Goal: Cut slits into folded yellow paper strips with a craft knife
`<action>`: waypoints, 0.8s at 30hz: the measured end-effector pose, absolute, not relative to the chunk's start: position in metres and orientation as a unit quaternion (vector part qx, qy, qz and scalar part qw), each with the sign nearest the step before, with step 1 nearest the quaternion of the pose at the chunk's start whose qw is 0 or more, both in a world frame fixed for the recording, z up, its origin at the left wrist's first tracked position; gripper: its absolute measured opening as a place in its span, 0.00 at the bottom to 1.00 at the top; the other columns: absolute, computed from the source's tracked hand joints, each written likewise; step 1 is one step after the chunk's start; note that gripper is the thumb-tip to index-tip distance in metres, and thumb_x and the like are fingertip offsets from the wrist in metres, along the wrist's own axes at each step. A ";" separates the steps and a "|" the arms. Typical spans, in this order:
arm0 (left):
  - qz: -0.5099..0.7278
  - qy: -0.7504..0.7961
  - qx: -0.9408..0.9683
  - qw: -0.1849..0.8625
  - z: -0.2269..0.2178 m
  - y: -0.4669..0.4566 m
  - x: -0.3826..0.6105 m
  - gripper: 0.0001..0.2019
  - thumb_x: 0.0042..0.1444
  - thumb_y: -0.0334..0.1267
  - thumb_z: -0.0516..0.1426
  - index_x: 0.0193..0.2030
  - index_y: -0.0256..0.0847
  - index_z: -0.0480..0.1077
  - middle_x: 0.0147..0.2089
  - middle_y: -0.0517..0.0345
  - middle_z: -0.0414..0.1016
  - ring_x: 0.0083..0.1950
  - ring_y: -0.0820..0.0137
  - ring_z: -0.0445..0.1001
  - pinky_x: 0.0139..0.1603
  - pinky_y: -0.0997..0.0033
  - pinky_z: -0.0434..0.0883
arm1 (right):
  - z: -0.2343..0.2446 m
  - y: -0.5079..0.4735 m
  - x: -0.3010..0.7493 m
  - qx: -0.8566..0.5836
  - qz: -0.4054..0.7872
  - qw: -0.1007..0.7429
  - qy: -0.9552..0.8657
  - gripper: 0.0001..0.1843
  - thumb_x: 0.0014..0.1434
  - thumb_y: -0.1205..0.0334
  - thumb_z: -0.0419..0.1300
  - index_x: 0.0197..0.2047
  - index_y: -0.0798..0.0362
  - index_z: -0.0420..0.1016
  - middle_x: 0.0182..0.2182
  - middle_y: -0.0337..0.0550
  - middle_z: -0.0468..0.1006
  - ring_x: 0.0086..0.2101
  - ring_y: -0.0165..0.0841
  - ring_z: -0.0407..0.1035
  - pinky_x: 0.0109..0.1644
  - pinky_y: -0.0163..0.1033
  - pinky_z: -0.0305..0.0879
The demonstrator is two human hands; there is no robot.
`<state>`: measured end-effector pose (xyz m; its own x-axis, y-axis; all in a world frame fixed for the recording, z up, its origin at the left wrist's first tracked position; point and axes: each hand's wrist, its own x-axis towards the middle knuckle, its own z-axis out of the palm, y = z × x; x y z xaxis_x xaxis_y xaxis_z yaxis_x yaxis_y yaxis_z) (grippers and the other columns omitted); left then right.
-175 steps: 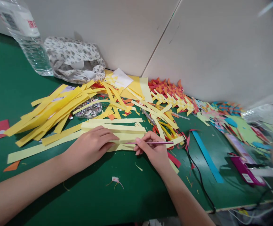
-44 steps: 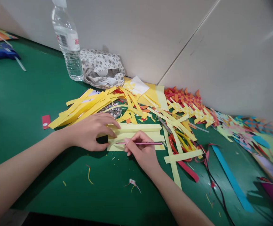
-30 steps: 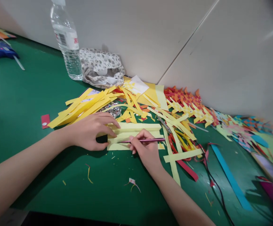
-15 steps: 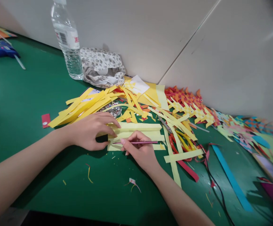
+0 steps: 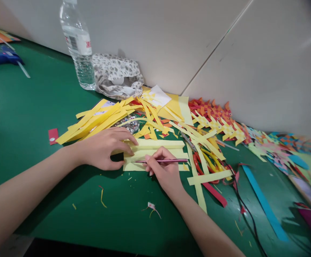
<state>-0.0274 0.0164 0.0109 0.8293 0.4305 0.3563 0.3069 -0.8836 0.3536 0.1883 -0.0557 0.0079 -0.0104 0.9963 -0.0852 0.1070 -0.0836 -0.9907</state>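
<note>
Head view: right hand (image 5: 164,172) pinches a slim tool (image 5: 181,160), seemingly marking pale paper (image 5: 139,154); another stroke wants the spread-fingered left hand (image 5: 108,149) steady.

A slender, bare left forearm (image 5: 37,176) and matching bare right forearm (image 5: 205,223) narrow toward the wrists (image 5: 76,154); the bare left hand (image 5: 108,148) and bare right hand (image 5: 165,171) show slim fingers (image 5: 125,136), rounded at the tips.

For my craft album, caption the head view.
Left hand on pale yellow paper, right hand holding a slim pink tool over it.
</note>
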 end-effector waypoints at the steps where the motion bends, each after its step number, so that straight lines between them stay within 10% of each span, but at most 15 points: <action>1: 0.218 0.196 0.945 0.144 0.011 0.016 -0.027 0.10 0.49 0.35 0.60 0.40 0.45 0.77 0.53 0.54 0.75 0.53 0.60 0.72 0.58 0.58 0.67 | 0.008 -0.056 0.188 -0.536 0.503 0.444 -0.513 0.15 0.53 0.58 0.66 0.24 0.50 0.63 0.16 0.33 0.74 0.16 0.25 0.65 0.20 0.31 0.62; 24: 0.215 0.195 0.945 0.152 0.011 0.017 -0.027 0.08 0.50 0.33 0.58 0.37 0.44 0.76 0.53 0.53 0.75 0.53 0.61 0.72 0.57 0.59 0.67 | 0.009 -0.056 0.187 -0.531 0.511 0.408 -0.539 0.14 0.54 0.57 0.67 0.25 0.51 0.66 0.20 0.37 0.79 0.17 0.26 0.67 0.22 0.31 0.64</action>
<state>-0.0274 0.0166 0.0112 0.8313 0.4340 0.3473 0.3035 -0.8779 0.3705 0.1869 -0.0560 0.0086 -0.1042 0.9892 -0.1034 0.1554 -0.0865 -0.9841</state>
